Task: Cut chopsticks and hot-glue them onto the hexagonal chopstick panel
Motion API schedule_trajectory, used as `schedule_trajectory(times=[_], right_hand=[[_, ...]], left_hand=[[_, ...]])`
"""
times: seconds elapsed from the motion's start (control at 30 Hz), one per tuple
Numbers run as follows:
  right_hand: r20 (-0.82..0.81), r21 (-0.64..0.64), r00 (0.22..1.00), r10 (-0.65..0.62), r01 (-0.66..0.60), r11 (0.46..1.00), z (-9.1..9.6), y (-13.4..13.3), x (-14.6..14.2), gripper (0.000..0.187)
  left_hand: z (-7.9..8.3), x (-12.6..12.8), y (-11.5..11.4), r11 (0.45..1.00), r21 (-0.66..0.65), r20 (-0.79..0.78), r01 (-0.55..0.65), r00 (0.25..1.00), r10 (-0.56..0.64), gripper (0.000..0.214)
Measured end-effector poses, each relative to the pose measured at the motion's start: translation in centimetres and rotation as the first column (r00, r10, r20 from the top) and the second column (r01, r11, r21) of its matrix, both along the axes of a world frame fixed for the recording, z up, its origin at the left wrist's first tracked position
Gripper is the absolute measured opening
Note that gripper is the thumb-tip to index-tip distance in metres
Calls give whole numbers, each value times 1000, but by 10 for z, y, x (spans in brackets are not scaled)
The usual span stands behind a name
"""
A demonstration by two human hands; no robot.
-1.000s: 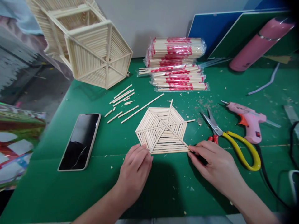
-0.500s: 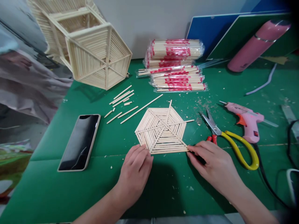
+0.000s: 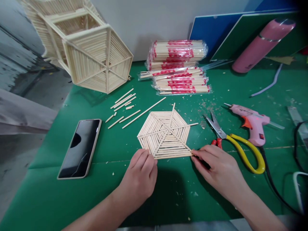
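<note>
A hexagonal panel of pale wooden sticks [image 3: 168,131] lies flat on the green table, its crossed spokes filled with rows of sticks. Two spoke ends jut past its far and right sides. My left hand [image 3: 141,171] is closed at the near left corner, fingertips pinching the panel's edge. At the near right corner, my right hand [image 3: 214,163] pinches the end of the front-edge stick between thumb and fingers. Beyond the panel lie a long loose stick [image 3: 144,113] and several short cut sticks [image 3: 124,99].
A phone [image 3: 80,149] rests at left. Scissors [image 3: 233,141] and a pink glue gun [image 3: 252,122] with a cord lie at right. Behind are wrapped chopstick packs [image 3: 180,67], a pink bottle [image 3: 263,46] and a larger stick-built structure [image 3: 98,61].
The view has shifted slightly, and the other person at the left has mostly moved out of sight. Both my hands keep their hold on the panel's near corners.
</note>
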State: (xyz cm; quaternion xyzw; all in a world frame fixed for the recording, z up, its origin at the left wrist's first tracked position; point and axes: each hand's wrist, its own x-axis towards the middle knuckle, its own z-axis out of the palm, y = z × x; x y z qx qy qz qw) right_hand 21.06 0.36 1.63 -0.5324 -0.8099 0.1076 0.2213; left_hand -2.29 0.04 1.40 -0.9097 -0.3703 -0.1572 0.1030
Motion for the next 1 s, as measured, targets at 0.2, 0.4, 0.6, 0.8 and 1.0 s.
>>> schedule_trajectory(times=[0.2, 0.4, 0.6, 0.8, 1.0], right_hand=[[16, -5, 1000, 3, -3, 1000, -1, 0, 1, 17], [7, -4, 1000, 3, -3, 1000, -1, 0, 0, 17], [-6, -18, 1000, 0, -1, 1000, 0, 0, 0, 18], [-86, -109, 996, 39, -48, 993, -1, 1, 7, 20], [-88, -117, 996, -12, 2, 993, -1, 1, 8, 17]], left_hand=[[-1, -1, -2, 999, -36, -44, 27, 999, -28, 17], [-3, -2, -2, 999, -29, -9, 38, 999, -38, 15], [-6, -3, -4, 999, -52, -8, 15, 1000, -16, 17], [-6, -2, -2, 999, -36, 8, -13, 1000, 13, 21], [-5, 0, 0, 1000, 11, 9, -2, 1000, 2, 23]])
